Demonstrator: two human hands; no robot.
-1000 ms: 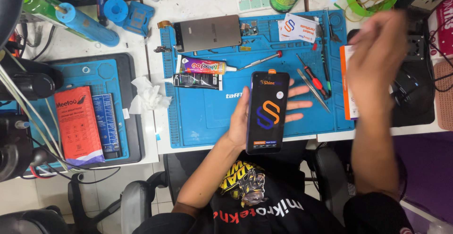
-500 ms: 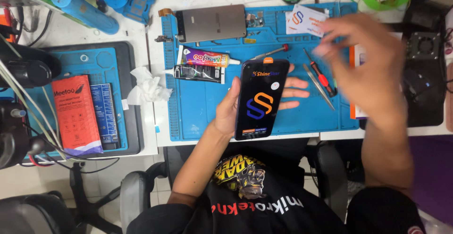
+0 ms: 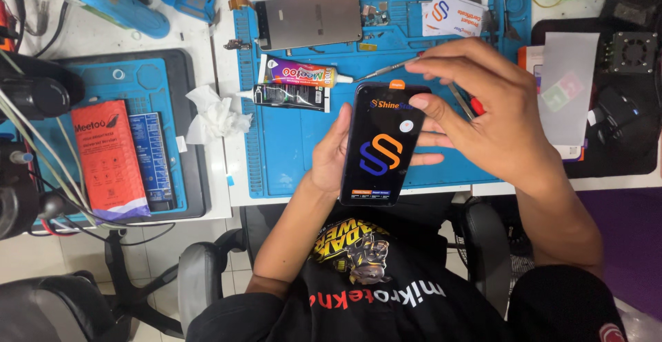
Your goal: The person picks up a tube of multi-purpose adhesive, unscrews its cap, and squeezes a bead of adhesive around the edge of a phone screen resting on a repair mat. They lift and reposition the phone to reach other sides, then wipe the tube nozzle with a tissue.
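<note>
My left hand point(image 3: 336, 154) holds a dark phone point(image 3: 381, 145) from beneath, screen up, over the front of the blue work mat point(image 3: 289, 156). A protective film with a blue and orange logo and an orange tab at the top edge covers the screen. My right hand point(image 3: 487, 114) hovers over the phone's upper right corner, thumb tip touching the film near the top; it grips nothing.
On the mat lie two glue tubes point(image 3: 296, 83), a grey phone back panel point(image 3: 310, 19), a small card point(image 3: 452, 14) and screwdrivers. A crumpled tissue point(image 3: 214, 114) sits left of it. A red packet point(image 3: 107, 156) lies on a second mat. A black tray point(image 3: 607, 94) stands right.
My right hand came down from the upper right and now rests on the phone's top corner. The phone has stayed in my left hand.
</note>
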